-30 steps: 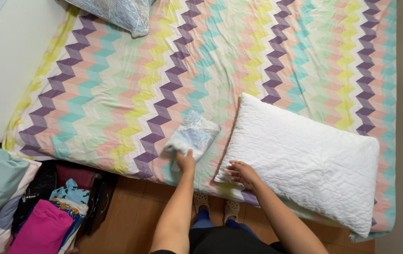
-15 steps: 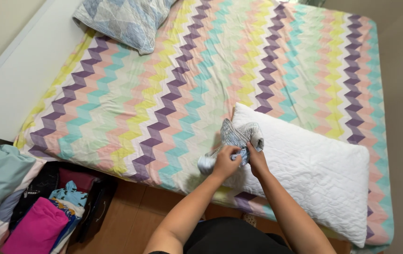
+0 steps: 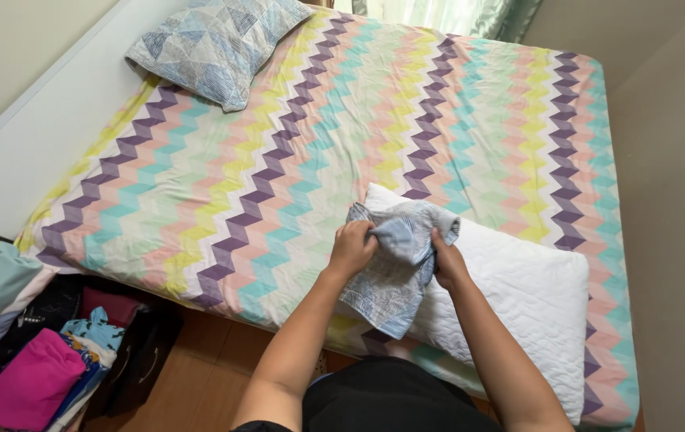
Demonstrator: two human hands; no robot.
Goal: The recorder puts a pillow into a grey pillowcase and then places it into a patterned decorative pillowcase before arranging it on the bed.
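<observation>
Both hands grip a blue patterned pillowcase (image 3: 397, 268) bunched above the white pillow (image 3: 518, 296) on the bed (image 3: 278, 160): left hand (image 3: 352, 248) and right hand (image 3: 448, 264) each clench a gathered edge. The cloth looks light, limp and easy to crease, best held at its hem. Its opening is probably buried in the folds; the fingertips are hidden.

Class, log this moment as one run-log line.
left hand: grips pillowcase | right hand: grips pillowcase | white pillow: bare, on bed
</observation>
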